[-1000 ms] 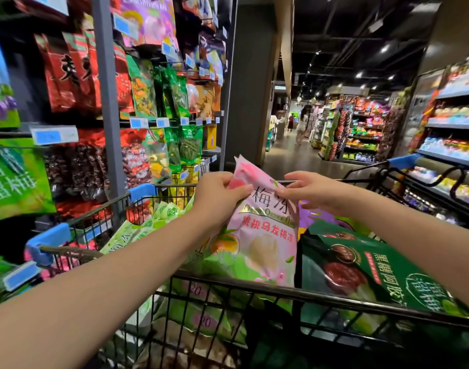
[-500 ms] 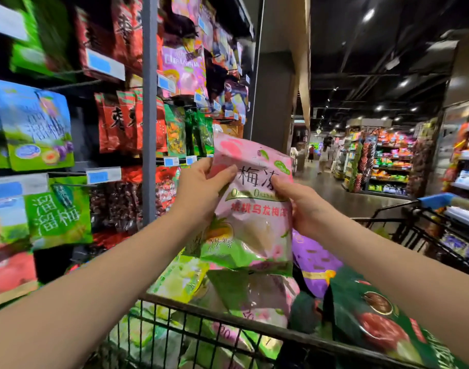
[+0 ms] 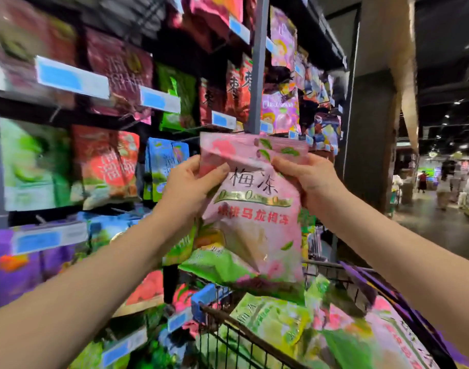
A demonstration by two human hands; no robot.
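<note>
The pink bag point(image 3: 254, 217) hangs upright in the air above the cart point(image 3: 244, 330), raised to shelf height, its top edge just in front of the grey post point(image 3: 257, 75). Both hands hold it near the top. The left hand point(image 3: 186, 187) pinches the upper left corner with the thumb across the front, and the right hand point(image 3: 314, 179) pinches the upper right edge. Each grip is clamped on the bag, and the top strip creases between them.

A second ago the bag's lower end sat down among the cart's load. Half a second ago it was partly lifted. Now it is higher again and closer to the shelf point(image 3: 71, 78), with its bottom above the green bag point(image 3: 268, 323) lying in the cart. I cannot tell whether the two touch.

The view has swung up and left, so the shelf packets at left are blurred. An aisle point(image 3: 438, 222) opens at far right.
</note>
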